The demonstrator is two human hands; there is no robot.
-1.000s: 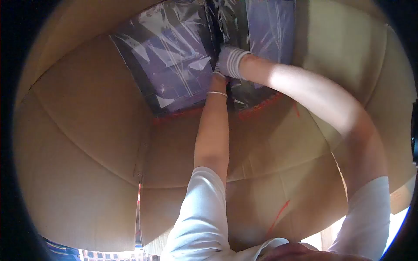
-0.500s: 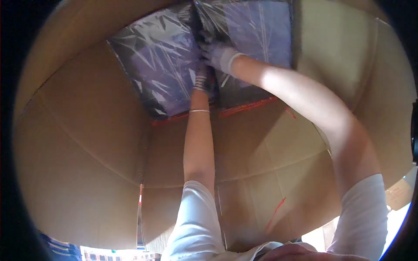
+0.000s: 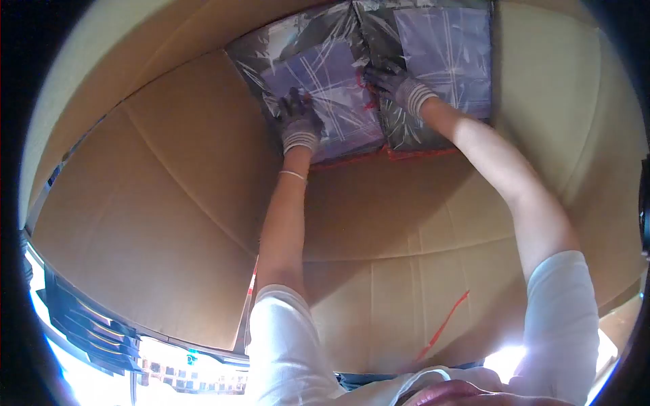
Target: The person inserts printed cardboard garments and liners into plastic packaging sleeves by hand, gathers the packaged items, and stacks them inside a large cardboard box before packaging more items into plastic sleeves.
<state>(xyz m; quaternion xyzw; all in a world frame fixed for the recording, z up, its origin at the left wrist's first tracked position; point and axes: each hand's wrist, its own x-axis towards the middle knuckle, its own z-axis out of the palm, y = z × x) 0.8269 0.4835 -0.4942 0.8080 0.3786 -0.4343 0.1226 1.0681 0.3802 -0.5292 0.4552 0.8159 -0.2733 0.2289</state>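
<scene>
So I'm reaching both gloved hands deep into a big cardboard box (image 3: 176,203), and two plastic-wrapped packages are lying side by side at the far end. The left package (image 3: 349,118) and the right package (image 3: 453,57) are both showing purple through shiny clear wrap, with darker areas around the purple.

My left hand (image 3: 296,120) is resting over the left part of the left package, palm side down, fingers spreading fairly wide — it's looking open rather than clutching anything. A thin pale band (image 3: 294,174) is sitting around that wrist, just below the striped glove cuff.

My right hand (image 3: 393,82) is reaching in to the seam between the two packages, fingers stretching toward the left one. Those fingertips are blending into the dark wrap, so I can't tell if they're pinching something or just pressing. Some red marks (image 3: 369,105) are showing right beside them.

Red edging (image 3: 420,153) is running along the near side of the packages, and a red streak (image 3: 443,325) is slanting across the cardboard closer to me. Down at lower left, outside the box, some dark blue stacked stuff (image 3: 95,328) is showing.
</scene>
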